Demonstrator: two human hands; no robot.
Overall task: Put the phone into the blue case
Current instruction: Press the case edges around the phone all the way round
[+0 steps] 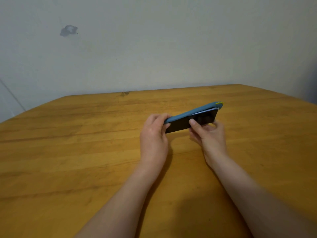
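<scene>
A dark phone [181, 125] is held above the wooden table [85, 152], screen toward me, tilted up to the right. The blue case [188, 112] wraps its far long edge, with a small yellow detail at the right tip. At the right end a pale gap shows between case and phone. My left hand [154, 134] grips the left end of phone and case. My right hand [209, 134] holds the right part from below, thumb pressed on the screen.
The table's far edge meets a pale wall [154, 48] with a grey patch at upper left. Bare wood surrounds both hands on all sides.
</scene>
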